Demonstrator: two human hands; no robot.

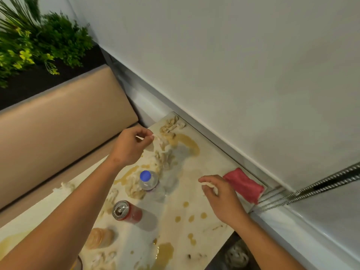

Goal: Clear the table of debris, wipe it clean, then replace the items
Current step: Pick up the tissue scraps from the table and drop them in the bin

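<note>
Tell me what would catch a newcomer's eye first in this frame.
The table is a mess of brown spills and soggy tissue clumps. A bottle and a can stand mid-table, a pink cloth lies by the wall. The left hand and right hand each pinch a tissue scrap.

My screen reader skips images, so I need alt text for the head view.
Two bare hands pick tissue scraps off a stained white table: the left hand pinches one near the far corner, the right hand another beside a folded red cloth. A blue-capped water bottle and an opened red can stand among soggy tissue clumps.
</note>
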